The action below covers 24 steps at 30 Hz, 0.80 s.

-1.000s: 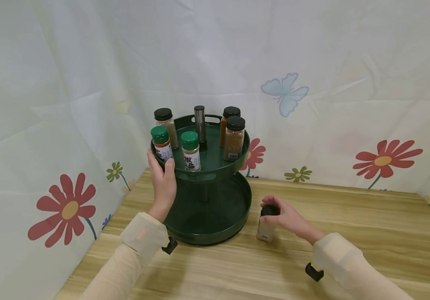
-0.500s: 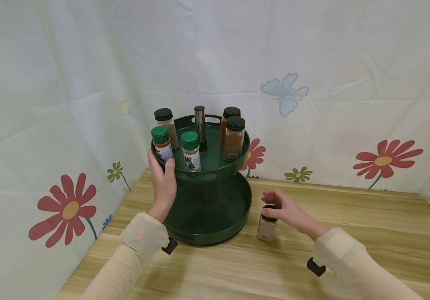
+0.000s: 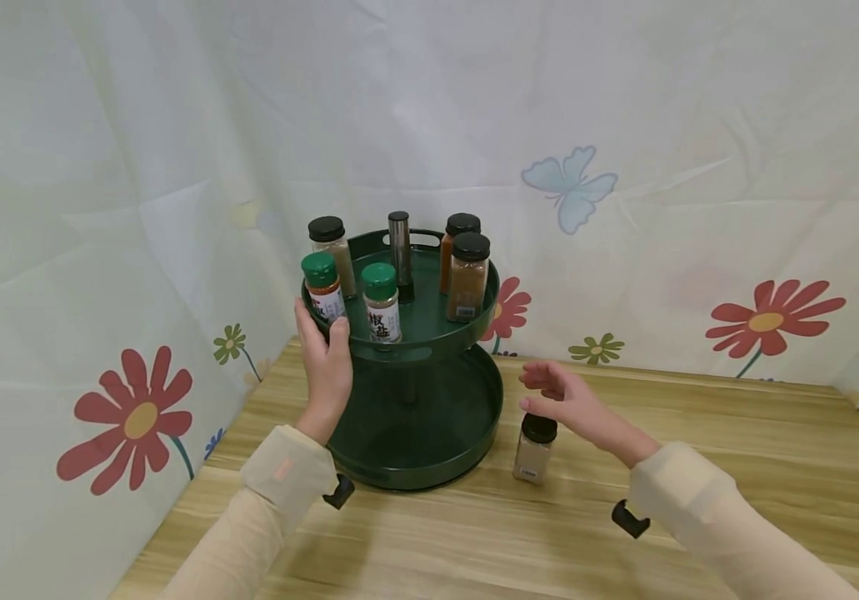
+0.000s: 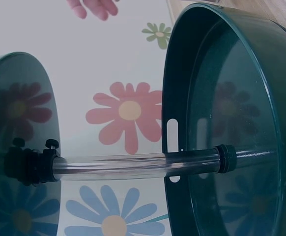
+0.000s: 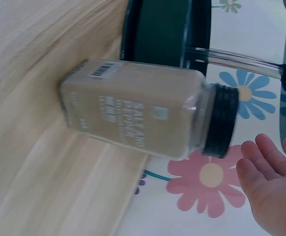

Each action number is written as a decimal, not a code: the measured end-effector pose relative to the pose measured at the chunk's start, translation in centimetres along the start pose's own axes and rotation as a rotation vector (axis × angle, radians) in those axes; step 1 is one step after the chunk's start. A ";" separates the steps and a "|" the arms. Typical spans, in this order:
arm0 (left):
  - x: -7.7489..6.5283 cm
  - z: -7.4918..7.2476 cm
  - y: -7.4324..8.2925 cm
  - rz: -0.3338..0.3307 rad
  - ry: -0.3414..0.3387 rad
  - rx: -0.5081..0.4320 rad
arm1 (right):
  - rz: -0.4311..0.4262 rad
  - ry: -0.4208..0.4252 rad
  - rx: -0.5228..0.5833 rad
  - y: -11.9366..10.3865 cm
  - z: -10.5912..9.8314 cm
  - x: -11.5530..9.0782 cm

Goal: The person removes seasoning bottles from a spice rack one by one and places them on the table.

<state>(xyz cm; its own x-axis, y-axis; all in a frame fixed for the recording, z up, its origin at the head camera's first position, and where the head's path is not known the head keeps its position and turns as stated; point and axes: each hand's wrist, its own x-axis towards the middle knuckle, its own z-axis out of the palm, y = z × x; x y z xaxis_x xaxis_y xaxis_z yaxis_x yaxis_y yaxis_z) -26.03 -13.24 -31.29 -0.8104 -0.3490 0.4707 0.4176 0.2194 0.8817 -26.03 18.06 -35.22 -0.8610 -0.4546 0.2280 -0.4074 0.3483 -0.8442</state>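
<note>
My left hand (image 3: pixel 327 369) rests against the left side of the dark green two-tier turntable rack (image 3: pixel 429 354), at its upper tray. Its thumb lies at the rim by a green-capped red spice bottle (image 3: pixel 324 292), and the visible fingers look straight. Just above a black-lidded square jar of beige seasoning (image 3: pixel 533 458) is my right hand (image 3: pixel 575 406), fingers loosely bent and holding nothing. That jar stands upright on the table, right of the lower tray. The right wrist view shows "salt and pepper" lettering on the seasoning jar (image 5: pixel 133 108) and the hand (image 5: pixel 275 187) apart from its lid.
On the upper tray stand a green-capped bottle (image 3: pixel 382 312), a beige jar (image 3: pixel 335 254), an orange jar (image 3: pixel 446 258) and a brown jar (image 3: pixel 466 283). A metal post (image 3: pixel 400 250) rises from its middle. Flower-printed cloth (image 3: pixel 661 208) hangs behind the wooden table (image 3: pixel 429 542).
My right hand has let go of the beige seasoning jar's lid and lifted above it. The jar stays where it stood. My left hand and the rack have not moved.
</note>
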 end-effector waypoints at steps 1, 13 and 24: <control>0.0 0.0 0.0 0.002 0.000 0.000 | -0.009 0.005 0.003 -0.2 0.0 0.1; 0.1 0.0 0.0 0.004 -0.001 -0.004 | -0.039 0.015 0.022 -2.3 -0.4 0.6; 0.0 -0.1 -0.2 -0.002 -0.011 0.003 | -0.066 0.015 0.032 -3.8 -0.5 0.9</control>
<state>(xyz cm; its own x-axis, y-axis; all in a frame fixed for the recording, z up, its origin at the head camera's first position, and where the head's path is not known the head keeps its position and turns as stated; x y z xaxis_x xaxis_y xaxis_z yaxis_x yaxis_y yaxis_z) -26.10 -13.39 -31.45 -0.8158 -0.3393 0.4683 0.4147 0.2211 0.8827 -25.41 16.73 -31.52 -0.8372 -0.4635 0.2901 -0.4534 0.2918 -0.8422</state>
